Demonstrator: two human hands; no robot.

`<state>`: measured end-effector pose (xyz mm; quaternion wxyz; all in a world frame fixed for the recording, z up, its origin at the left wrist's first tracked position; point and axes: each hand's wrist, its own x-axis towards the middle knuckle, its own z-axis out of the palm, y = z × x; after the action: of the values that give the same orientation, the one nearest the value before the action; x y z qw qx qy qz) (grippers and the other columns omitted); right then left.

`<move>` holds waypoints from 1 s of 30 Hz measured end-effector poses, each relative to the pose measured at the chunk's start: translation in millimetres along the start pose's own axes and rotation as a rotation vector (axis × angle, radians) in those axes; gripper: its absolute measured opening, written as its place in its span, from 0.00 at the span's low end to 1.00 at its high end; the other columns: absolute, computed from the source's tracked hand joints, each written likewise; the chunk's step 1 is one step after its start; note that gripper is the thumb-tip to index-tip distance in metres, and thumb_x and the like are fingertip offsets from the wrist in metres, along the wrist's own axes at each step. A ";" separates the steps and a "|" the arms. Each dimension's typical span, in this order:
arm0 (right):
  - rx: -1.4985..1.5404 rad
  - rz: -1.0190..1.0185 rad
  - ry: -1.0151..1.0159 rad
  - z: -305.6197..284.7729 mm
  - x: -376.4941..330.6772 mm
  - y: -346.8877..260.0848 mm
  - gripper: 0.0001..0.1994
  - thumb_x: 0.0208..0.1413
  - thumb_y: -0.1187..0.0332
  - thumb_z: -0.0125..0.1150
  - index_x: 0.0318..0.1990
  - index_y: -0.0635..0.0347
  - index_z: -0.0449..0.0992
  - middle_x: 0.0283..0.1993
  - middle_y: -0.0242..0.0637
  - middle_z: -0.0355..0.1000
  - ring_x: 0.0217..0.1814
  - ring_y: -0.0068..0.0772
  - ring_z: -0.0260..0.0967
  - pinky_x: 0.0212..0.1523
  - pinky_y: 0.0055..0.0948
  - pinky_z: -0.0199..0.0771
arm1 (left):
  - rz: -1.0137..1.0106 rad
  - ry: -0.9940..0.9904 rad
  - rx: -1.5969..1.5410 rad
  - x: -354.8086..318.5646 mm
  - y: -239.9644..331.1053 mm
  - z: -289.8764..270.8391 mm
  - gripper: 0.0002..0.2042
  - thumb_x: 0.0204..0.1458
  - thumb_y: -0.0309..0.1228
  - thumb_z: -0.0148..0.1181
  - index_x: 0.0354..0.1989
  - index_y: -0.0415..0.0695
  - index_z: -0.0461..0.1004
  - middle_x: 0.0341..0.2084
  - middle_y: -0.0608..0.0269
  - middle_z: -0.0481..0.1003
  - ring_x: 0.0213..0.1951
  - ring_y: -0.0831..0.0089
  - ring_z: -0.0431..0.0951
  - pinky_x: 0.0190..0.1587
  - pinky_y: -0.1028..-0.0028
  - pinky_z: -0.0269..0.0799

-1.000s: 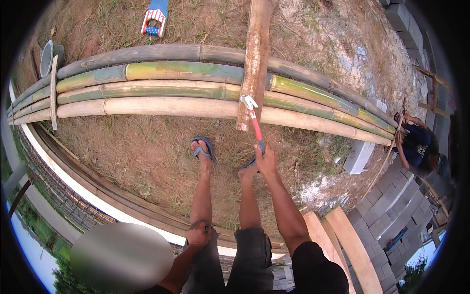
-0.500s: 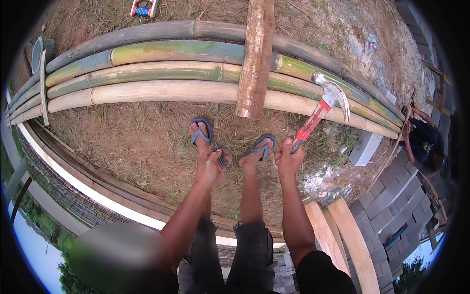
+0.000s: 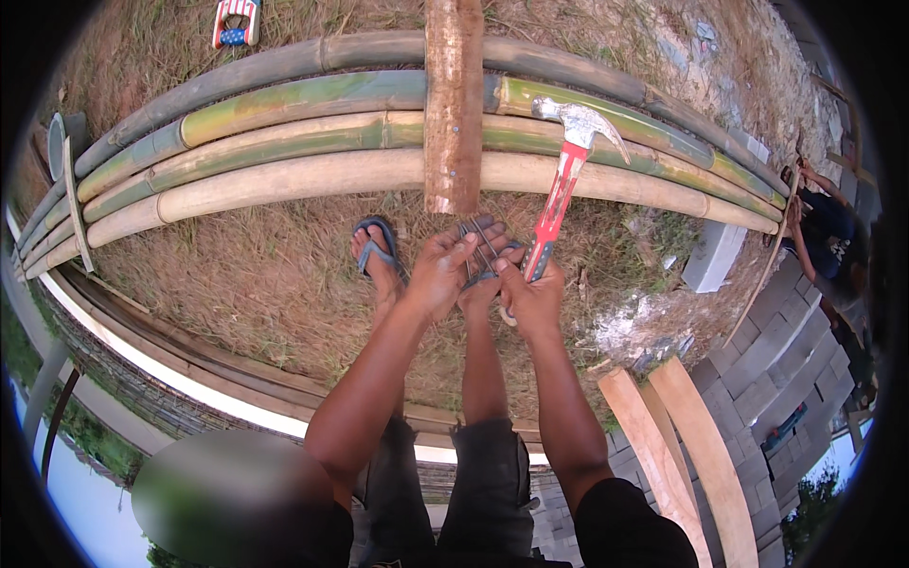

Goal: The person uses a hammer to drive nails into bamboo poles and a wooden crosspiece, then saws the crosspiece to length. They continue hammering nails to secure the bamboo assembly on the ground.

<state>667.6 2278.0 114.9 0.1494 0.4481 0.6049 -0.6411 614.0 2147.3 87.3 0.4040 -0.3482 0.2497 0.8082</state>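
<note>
My left hand (image 3: 445, 270) holds several long nails (image 3: 481, 248) that lie across its partly spread fingers, the thumb resting on them. Beside it, my right hand (image 3: 532, 295) grips a claw hammer (image 3: 559, 194) by the dark lower part of its red handle. The hammer's metal head points up and away, over the bamboo poles. Just beyond my hands, a rough wooden plank (image 3: 453, 123) lies across several long bamboo poles (image 3: 284, 180), with small screw or nail heads showing near its close end.
A red, white and blue handled tool (image 3: 234, 24) lies on the grass at the far left. A thin slat (image 3: 78, 204) crosses the poles' left end. At right are a pale block (image 3: 712, 257), curved-looking boards (image 3: 696, 454), stacked grey blocks (image 3: 757, 379) and another person (image 3: 824, 222).
My right hand has moved left with the hammer, close to my left hand. My left hand has shifted right and forward, its fingers opened out, showing the nails. The view has turned slightly right.
</note>
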 end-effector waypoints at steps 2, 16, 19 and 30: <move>0.031 -0.042 0.044 0.0 0.6 -2.4 0.04 0.48 0.78 0.61 0.29 0.64 0.71 0.23 0.30 0.70 0.23 0.15 0.65 0.23 0.19 0.65 | 0.021 0.037 -0.064 4.3 4.6 -2.6 0.17 0.57 0.29 0.51 0.52 0.30 0.63 0.48 0.46 0.71 0.46 0.63 0.74 0.51 0.66 0.71; -0.051 -0.089 0.040 6.9 3.7 -33.8 0.05 0.52 0.72 0.60 0.31 0.62 0.70 0.22 0.28 0.67 0.22 0.14 0.62 0.23 0.18 0.63 | 0.860 -0.206 1.722 7.5 29.4 9.3 0.14 0.42 0.30 0.64 0.40 0.49 0.78 0.24 0.64 0.72 0.24 0.65 0.76 0.26 0.67 0.73; -0.068 -0.226 0.075 -1.2 12.3 -14.6 0.08 0.53 0.68 0.61 0.30 0.62 0.70 0.21 0.27 0.66 0.22 0.14 0.61 0.23 0.19 0.63 | 0.999 -0.054 1.522 34.3 47.3 5.7 0.12 0.43 0.27 0.65 0.39 0.48 0.79 0.26 0.61 0.74 0.23 0.69 0.76 0.25 0.70 0.71; -0.158 -0.185 0.099 -13.4 7.6 -1.3 0.09 0.54 0.68 0.60 0.29 0.63 0.69 0.21 0.26 0.65 0.23 0.14 0.61 0.23 0.20 0.63 | 1.032 0.281 1.652 134.3 140.0 5.3 0.09 0.49 0.39 0.62 0.37 0.51 0.80 0.21 0.56 0.76 0.23 0.58 0.74 0.27 0.65 0.69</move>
<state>667.7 2293.1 111.7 0.0943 0.4082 0.6991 -0.5795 438.4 2138.4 5.1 0.0843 0.1024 0.9033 0.4079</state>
